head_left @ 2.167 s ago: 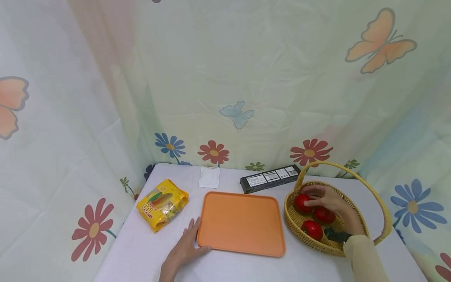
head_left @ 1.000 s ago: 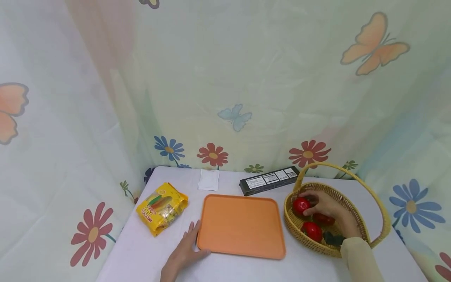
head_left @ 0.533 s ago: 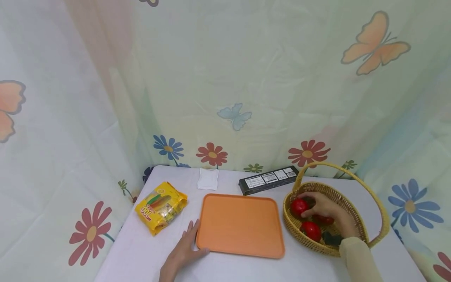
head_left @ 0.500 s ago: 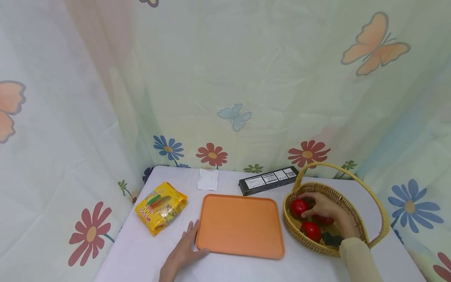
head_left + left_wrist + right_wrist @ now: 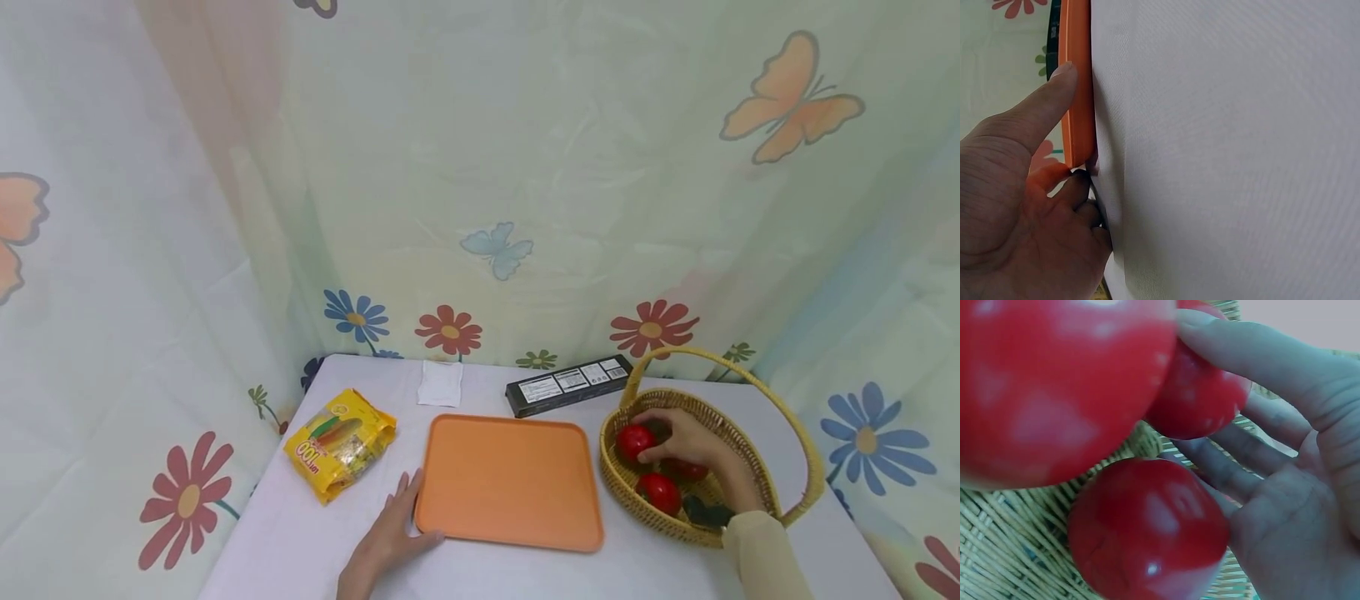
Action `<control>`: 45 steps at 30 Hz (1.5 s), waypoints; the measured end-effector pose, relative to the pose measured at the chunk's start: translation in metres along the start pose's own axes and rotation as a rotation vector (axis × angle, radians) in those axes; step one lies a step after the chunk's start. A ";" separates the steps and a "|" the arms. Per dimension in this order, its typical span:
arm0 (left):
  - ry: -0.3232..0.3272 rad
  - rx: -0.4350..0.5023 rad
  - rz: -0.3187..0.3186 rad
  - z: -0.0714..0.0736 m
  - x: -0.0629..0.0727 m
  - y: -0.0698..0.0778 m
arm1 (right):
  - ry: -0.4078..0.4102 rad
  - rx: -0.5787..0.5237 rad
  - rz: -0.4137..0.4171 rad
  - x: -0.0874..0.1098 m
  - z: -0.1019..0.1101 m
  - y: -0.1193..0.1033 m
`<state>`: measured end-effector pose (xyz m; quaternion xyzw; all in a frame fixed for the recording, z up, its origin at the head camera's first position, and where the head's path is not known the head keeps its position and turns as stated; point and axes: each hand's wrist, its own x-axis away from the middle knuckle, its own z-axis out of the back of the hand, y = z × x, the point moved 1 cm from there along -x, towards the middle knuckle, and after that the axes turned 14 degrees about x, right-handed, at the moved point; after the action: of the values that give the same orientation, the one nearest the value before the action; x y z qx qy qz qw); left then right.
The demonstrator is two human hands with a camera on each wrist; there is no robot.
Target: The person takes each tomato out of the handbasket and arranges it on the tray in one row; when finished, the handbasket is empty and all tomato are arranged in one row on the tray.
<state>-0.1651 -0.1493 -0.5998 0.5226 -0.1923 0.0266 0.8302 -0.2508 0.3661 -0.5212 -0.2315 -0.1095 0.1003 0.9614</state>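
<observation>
In the head view my right hand (image 5: 678, 437) reaches into the wicker basket (image 5: 660, 523) and grips a red tomato (image 5: 633, 442) at its left side. The right wrist view shows the thumb on that tomato (image 5: 1200, 394) and the fingers behind it. A second tomato (image 5: 660, 493) lies in front, and a third (image 5: 688, 471) sits partly hidden under the palm. My left hand (image 5: 388, 533) rests at the near left corner of an orange tray (image 5: 510, 483). Its thumb touches the front rim of the tray (image 5: 1077, 94), with straight fingers along the left side.
A yellow snack packet (image 5: 341, 444) lies left of the tray. Behind it are a small white packet (image 5: 440, 383) and a long black box (image 5: 570, 385). The basket's tall handle (image 5: 772, 400) arches over the right arm. A dark green item (image 5: 705, 512) lies in the basket.
My right hand has settled lower around the tomato, its thumb and fingers closing on it. The left hand has stayed at the tray corner. The head view has shifted slightly.
</observation>
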 end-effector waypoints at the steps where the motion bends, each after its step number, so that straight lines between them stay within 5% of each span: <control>1: -0.001 0.001 0.008 0.000 0.000 0.000 | 0.004 -0.007 0.006 0.001 0.000 -0.001; 24: 0.014 -0.003 -0.009 0.002 0.005 -0.001 | 0.154 -0.129 0.031 0.024 0.008 -0.023; 45: 0.001 0.023 -0.009 0.001 0.001 0.001 | 0.296 -0.332 0.171 0.033 0.013 -0.053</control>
<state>-0.1642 -0.1500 -0.5981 0.5331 -0.1891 0.0254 0.8243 -0.2155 0.3330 -0.4797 -0.4068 0.0379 0.1271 0.9038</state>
